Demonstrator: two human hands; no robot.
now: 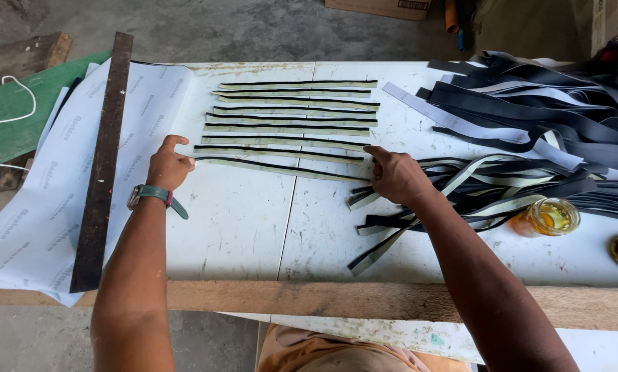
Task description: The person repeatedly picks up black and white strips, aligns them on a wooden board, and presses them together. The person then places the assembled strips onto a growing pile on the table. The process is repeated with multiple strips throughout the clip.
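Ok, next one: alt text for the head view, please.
Two bare hands, left hand and right hand, hold the ends of the nearest strip in a row of strips on a white table. A dark bar lies left, loose black strips and a jar right.

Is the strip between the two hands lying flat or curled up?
Flat: the strip lies stretched straight on the table, left hand and right hand at its ends.

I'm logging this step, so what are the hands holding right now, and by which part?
Both hold the nearest long thin black-and-pale strip flat on the white table: left hand at its left end, right hand at its right end.
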